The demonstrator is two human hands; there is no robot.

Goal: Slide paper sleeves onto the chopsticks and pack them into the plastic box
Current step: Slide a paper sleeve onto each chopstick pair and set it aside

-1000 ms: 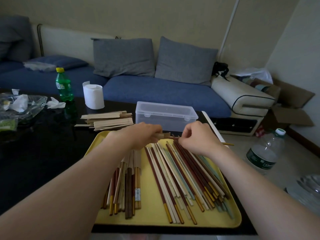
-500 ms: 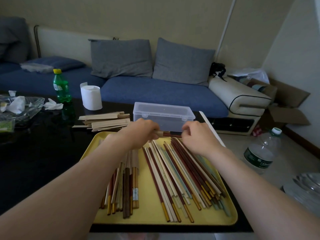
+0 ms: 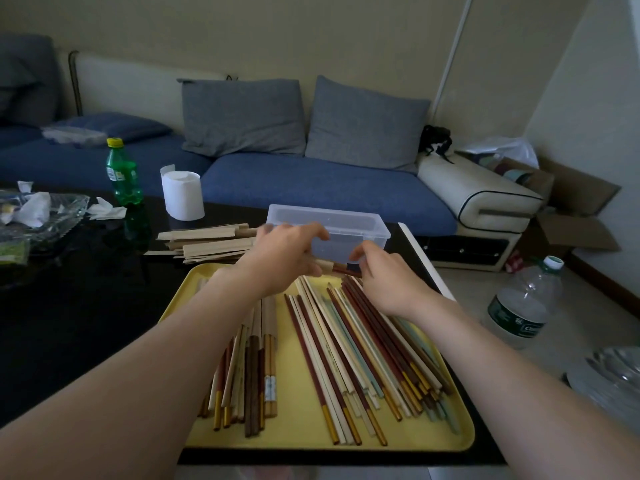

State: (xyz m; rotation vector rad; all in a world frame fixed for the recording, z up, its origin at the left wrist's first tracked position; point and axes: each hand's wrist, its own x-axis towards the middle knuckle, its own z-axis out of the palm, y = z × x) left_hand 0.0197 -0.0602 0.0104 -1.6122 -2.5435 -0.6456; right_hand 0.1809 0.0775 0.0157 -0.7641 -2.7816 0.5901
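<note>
A paper sleeve [image 3: 325,266] is gripped in the curled left hand [image 3: 284,261]; the chopsticks [image 3: 347,269] protruding from it are pinched by the right hand [image 3: 384,282]. Their long axis is held crosswise, parallel to the plastic box [image 3: 367,226] just beyond both grips, the left judged nearer.

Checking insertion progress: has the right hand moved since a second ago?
Yes. Against the box, the right hand shifted left with the chopstick, toward the left hand holding the sleeve.

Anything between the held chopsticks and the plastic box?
Nothing in between: the paper-sleeved dark red chopsticks are right in front of the clear plastic box. Its lid looks shut, which would block packing.
</note>
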